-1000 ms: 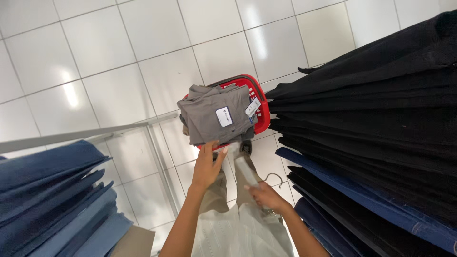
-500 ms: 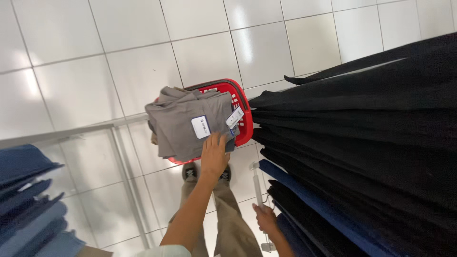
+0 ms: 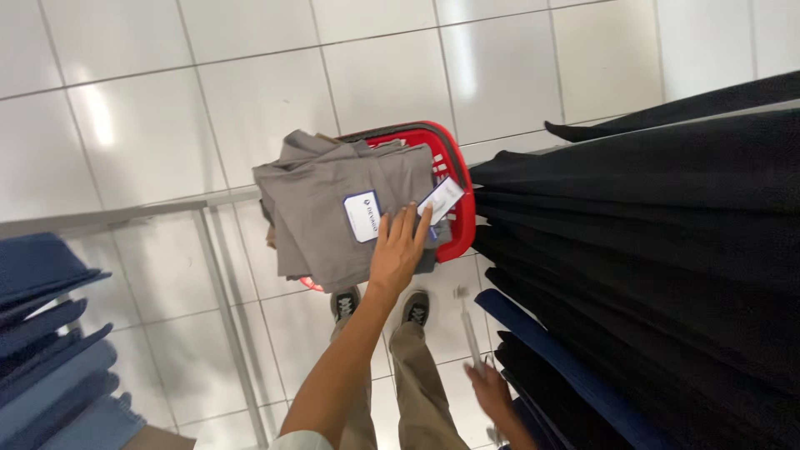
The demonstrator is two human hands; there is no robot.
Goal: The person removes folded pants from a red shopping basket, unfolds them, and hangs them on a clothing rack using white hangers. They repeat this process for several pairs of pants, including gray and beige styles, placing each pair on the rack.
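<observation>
Head view, looking straight down: your left hand (image 3: 398, 250) is stretched out ahead of you on a nearly straight arm, palm down, fingers spread and flat on the stack of folded grey trousers (image 3: 333, 208). It presses on the cloth rather than gripping it, with nothing closed inside the palm. Just beyond your fingertips a white paper tag (image 3: 440, 200) lies on the stack, and just to the left of your fingers a white label with a dark border (image 3: 362, 217) sits on the top fold. The trousers rest in a red shopping basket (image 3: 457, 175), whose rim shows past and to the right of the hand; the stack overhangs the basket on the left side. Below that hand, nearer your body, your two shoes (image 3: 379, 305) stand on the white tiled floor (image 3: 150, 117). Your right hand (image 3: 492, 390) is low and close to your body, bent at the wrist, fingers curled around a thin pale rod (image 3: 468, 333) that rises from it. To the right of both hands hangs a dense row of dark garments (image 3: 658, 267), with a blue one (image 3: 567, 375) at its near edge touching your right hand. Far to the left of your forearm hang blue garments (image 3: 50, 350), beside a grey metal rail (image 3: 225, 300).
</observation>
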